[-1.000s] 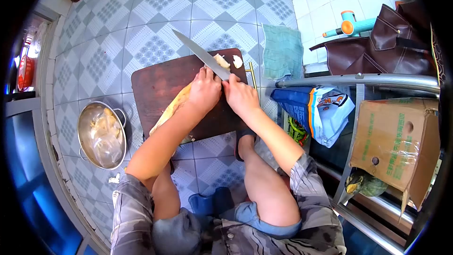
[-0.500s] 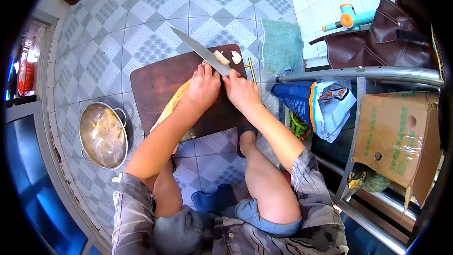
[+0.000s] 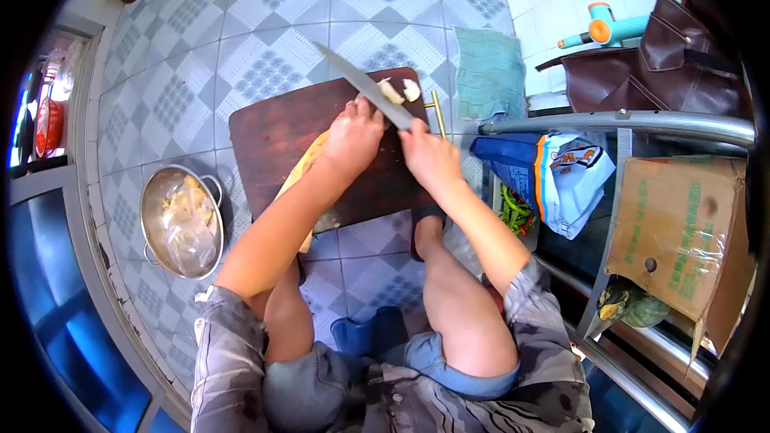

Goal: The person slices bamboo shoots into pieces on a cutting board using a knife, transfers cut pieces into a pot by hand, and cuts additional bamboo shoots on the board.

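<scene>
A dark wooden cutting board [image 3: 269,144] lies on the tiled floor before me. My left hand [image 3: 355,135] presses on a long pale yellow piece of food [image 3: 303,162], which runs under my wrist and forearm. My right hand [image 3: 431,158] grips the handle of a large knife [image 3: 365,86], whose blade points up and to the left, close to my left fingertips. Beyond the blade lie a cut pale piece [image 3: 391,91] and a smaller white piece [image 3: 411,90]. My left fingers are bent over the food's end, which they partly hide.
At left stands a metal pot [image 3: 147,228] holding pale food and a clear plastic bag. A teal cloth [image 3: 489,72] lies beyond the board at right. The metal rack [image 3: 626,122], blue-white bag [image 3: 573,184], green peppers [image 3: 515,210] and cardboard box [image 3: 670,232] are on my right.
The view has shifted slightly, so the board and pot appear a little further right. The knife blade has moved slightly away from my left fingertips. Both hands keep their hold.
</scene>
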